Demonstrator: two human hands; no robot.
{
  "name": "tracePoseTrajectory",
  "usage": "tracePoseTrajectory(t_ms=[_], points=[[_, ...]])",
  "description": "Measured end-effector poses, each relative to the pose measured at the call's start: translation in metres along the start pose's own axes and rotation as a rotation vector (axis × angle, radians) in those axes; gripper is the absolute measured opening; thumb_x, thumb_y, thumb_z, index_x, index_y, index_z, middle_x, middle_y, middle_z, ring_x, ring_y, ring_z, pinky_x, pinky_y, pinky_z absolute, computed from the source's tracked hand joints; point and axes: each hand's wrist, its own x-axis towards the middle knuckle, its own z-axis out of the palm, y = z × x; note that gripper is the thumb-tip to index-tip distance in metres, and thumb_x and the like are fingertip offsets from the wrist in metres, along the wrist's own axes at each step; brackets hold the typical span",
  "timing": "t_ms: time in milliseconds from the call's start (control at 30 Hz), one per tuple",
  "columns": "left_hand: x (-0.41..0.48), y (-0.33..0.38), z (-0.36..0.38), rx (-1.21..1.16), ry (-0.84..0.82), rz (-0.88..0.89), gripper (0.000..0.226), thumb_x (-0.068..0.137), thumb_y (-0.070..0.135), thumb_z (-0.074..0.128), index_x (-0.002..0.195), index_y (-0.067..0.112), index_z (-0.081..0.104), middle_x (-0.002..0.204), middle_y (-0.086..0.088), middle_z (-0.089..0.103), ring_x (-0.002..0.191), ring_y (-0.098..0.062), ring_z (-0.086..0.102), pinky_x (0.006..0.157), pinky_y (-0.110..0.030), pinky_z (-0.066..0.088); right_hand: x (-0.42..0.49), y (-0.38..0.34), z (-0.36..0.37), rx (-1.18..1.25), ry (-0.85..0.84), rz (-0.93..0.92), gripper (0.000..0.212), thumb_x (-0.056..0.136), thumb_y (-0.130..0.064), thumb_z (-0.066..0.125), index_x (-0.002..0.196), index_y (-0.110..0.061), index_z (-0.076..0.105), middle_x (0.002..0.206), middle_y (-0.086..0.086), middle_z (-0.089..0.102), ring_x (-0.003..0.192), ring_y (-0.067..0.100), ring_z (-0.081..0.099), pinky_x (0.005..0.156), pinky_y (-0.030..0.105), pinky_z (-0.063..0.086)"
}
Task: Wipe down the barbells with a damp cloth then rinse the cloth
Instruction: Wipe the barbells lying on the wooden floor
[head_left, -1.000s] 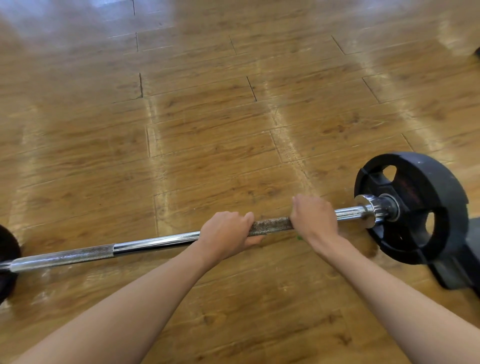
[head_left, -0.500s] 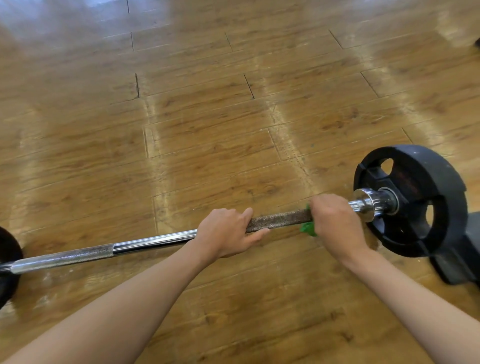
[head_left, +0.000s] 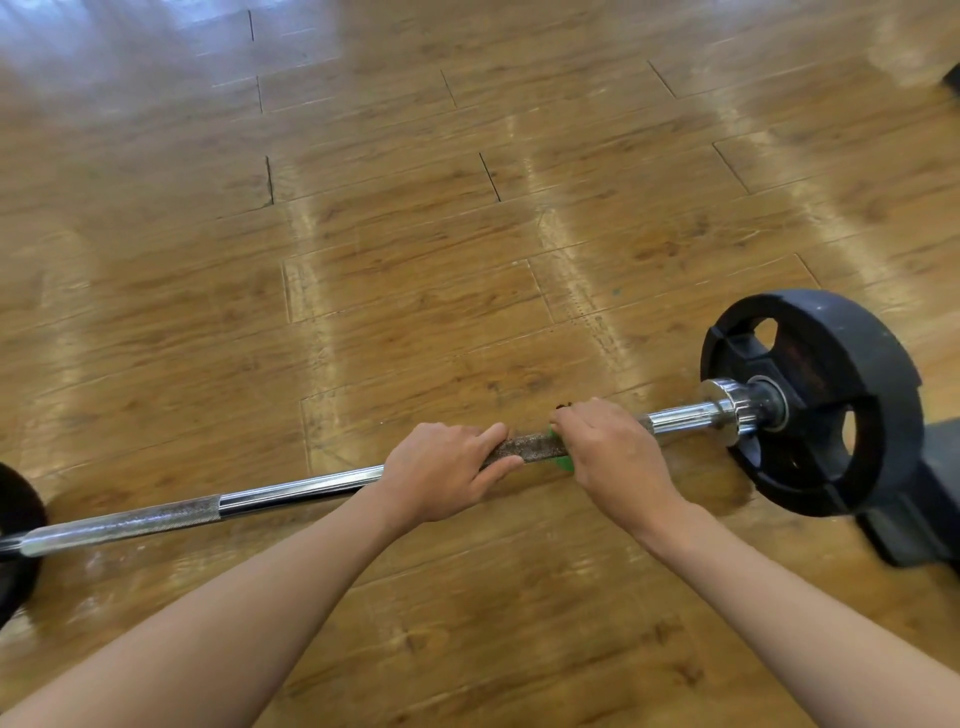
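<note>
Both forearms reached up from the frame's bottom. My left hand gripped the bar at centre; my right hand clenched the cloth around it, short of the plate at right.

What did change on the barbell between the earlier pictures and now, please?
The right hand, closed on the green cloth, slid along the barbell toward the black plate, then came back toward the left hand. The left hand kept its grip on the rough section; bar and plate did not move.
</note>
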Motion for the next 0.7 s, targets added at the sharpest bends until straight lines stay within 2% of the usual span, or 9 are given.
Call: tracePoseTrajectory(t_ms=[67,133,200,267,400,500,567,633,700], points=[[0.000,0.000,0.000,-0.002,0.003,0.020,0.055,0.101,0.064,0.006,0.130,0.035,0.043,0.089,0.009,0.058,0.063,-0.023,0.060,0.051,-0.036,0.048,-0.001,0.018,-0.009,-0.041,0.010,0.048,0.020,0.099,-0.009,0.051,0.082,-0.015,0.060,0.069,-0.003,0.055,0.066,0.022,0.051,0.103,0.042,0.045],[0.001,-0.001,-0.003,-0.016,-0.010,0.056,0.056,0.103,0.061,0.005,0.156,0.046,0.014,0.093,0.012,0.046,0.060,-0.019,0.055,0.049,-0.036,0.047,0.006,0.028,-0.019,-0.090,-0.057,0.152,0.025,0.098,-0.006,0.050,0.075,-0.016,0.054,0.062,-0.007,0.046,0.062,0.023,0.049,0.108,0.045,0.044],[0.003,-0.004,-0.004,-0.032,-0.033,0.091,0.055,0.104,0.059,0.003,0.156,0.049,-0.006,0.097,0.011,0.042,0.060,-0.018,0.052,0.049,-0.037,0.049,0.020,0.039,-0.028,-0.093,-0.163,0.331,0.032,0.104,-0.013,0.041,0.073,-0.015,0.047,0.060,-0.005,0.045,0.064,0.027,0.056,0.089,0.044,0.051],[0.005,-0.006,-0.003,-0.038,-0.009,0.121,0.053,0.105,0.057,0.003,0.156,0.050,-0.009,0.102,0.008,0.043,0.067,-0.016,0.054,0.049,-0.037,0.050,0.034,0.043,-0.036,-0.102,-0.278,0.507,0.036,0.107,-0.018,0.038,0.073,-0.012,0.046,0.068,0.005,0.055,0.066,0.028,0.056,0.066,0.038,0.045],[0.010,-0.011,0.001,-0.016,0.022,0.142,0.053,0.106,0.055,0.007,0.158,0.044,0.008,0.102,0.007,0.049,0.086,-0.013,0.053,0.056,-0.034,0.050,0.061,0.001,-0.026,-0.107,-0.364,0.489,0.027,0.103,-0.022,0.048,0.098,-0.007,0.070,0.094,0.016,0.070,0.092,0.036,0.068,0.077,0.037,0.053],[0.013,-0.013,0.003,-0.079,-0.003,0.072,0.057,0.103,0.059,0.015,0.147,0.031,0.041,0.102,0.007,0.060,0.095,-0.017,0.059,0.067,-0.037,0.051,0.058,-0.039,-0.010,-0.058,-0.313,0.322,0.025,0.105,-0.024,0.045,0.107,-0.013,0.067,0.101,0.014,0.071,0.097,0.037,0.068,0.069,0.036,0.044],[0.013,-0.012,0.001,-0.105,-0.031,0.002,0.058,0.100,0.064,0.019,0.115,0.021,0.056,0.095,0.006,0.062,0.091,-0.019,0.059,0.068,-0.037,0.048,0.040,-0.041,-0.003,0.007,-0.127,0.170,0.020,0.104,-0.019,0.047,0.096,-0.013,0.065,0.085,0.009,0.070,0.082,0.034,0.067,0.063,0.033,0.039],[0.011,-0.010,-0.001,-0.079,-0.061,-0.045,0.057,0.097,0.068,0.019,0.087,0.020,0.047,0.081,0.006,0.055,0.075,-0.020,0.053,0.061,-0.037,0.042,0.019,-0.023,0.002,0.003,0.004,0.032,0.019,0.101,-0.014,0.052,0.086,-0.014,0.063,0.074,0.003,0.066,0.070,0.026,0.062,0.079,0.036,0.051],[0.010,-0.008,-0.001,-0.030,-0.083,-0.060,0.059,0.092,0.073,0.018,0.081,0.020,0.042,0.074,0.005,0.054,0.064,-0.022,0.050,0.056,-0.037,0.039,0.009,0.004,-0.002,-0.082,-0.003,0.037,0.022,0.098,-0.007,0.052,0.080,-0.017,0.060,0.066,-0.003,0.060,0.061,0.018,0.055,0.108,0.041,0.044]])
